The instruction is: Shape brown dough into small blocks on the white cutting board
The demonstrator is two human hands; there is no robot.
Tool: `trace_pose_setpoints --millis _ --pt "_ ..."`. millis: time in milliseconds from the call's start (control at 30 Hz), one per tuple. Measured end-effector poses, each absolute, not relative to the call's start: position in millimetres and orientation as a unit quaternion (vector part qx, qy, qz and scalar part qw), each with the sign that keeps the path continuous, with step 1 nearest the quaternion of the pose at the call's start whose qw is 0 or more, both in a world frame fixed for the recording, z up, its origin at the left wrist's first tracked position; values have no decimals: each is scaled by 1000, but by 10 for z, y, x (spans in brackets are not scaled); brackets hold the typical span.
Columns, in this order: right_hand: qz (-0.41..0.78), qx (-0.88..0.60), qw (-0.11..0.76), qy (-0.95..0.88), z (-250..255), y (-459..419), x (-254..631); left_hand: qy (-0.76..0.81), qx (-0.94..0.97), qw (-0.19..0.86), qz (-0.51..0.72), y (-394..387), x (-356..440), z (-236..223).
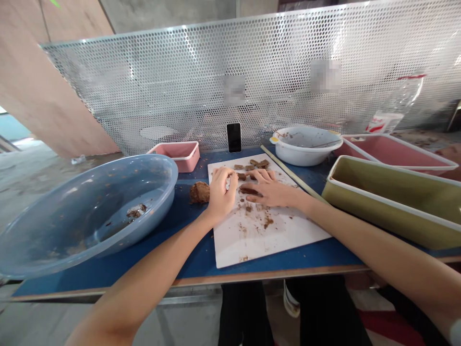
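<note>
My left hand (222, 192) rests on the left side of a white board (230, 245), its fingers curled with thumb and fingertips close together. Whatever may be in that grip is hidden. On the same board my right hand (270, 188) lies palm down with fingers apart, over and against a dark brown clay-like piece (248, 191). Several small brown blocks (262, 164) lie in a group just beyond the fingertips. Brown crumbs and smears (268, 221) mark the board nearer to me. A larger brown clay-like lump (199, 192) sits on the blue tabletop, left of my left hand.
A big blue basin (158, 192) stands at left, a small pink box (189, 161) behind it. A phone (234, 138) leans on the perforated metal screen (187, 96). At right are a pale stick (295, 178), white bowl (306, 156), pink tray (403, 149), green trough (389, 202) and plastic bottle (396, 105).
</note>
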State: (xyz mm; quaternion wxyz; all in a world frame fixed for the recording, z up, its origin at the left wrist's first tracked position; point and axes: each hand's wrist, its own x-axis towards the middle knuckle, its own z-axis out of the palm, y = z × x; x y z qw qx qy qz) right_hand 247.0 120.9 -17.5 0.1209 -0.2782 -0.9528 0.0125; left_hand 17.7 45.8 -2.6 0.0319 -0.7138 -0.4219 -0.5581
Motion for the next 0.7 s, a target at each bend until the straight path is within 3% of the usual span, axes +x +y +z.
trace_pose_setpoints --millis 167,367,700 --pt "31 -251 112 -961 -133 1210 2501 -423 -716 33 -554 461 169 -25" --pt "7 -305 166 -938 -63 1289 2710 -417 -715 29 -560 467 155 -27" --pt "39 -243 126 -961 -72 1176 2771 -429 -712 23 -555 483 133 -35"
